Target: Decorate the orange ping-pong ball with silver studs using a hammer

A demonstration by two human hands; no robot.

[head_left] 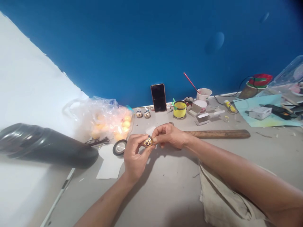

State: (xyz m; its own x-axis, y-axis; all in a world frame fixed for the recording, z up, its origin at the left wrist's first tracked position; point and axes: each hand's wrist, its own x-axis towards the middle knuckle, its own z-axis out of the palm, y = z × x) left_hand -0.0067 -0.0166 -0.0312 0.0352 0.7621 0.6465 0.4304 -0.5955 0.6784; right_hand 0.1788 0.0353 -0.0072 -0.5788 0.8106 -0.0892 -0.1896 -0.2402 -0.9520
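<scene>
A small round ball, patterned in gold and dark patches with shiny bits, is pinched between the thumb and fingers of my left hand. My right hand is closed, its thumb and fingertip meeting at the ball's right side. Whether those fingertips hold some small piece is too small to tell. Two similar decorated balls sit side by side near the wall. Just left of my left hand lies a roll of black tape, partly over a white paper sheet.
A phone leans upright against the blue wall. Behind my right hand lies a wooden stick, with a yellow pot and opened small boxes beyond. Plastic bags and a dark cylinder stand left; a cloth lies under my right forearm.
</scene>
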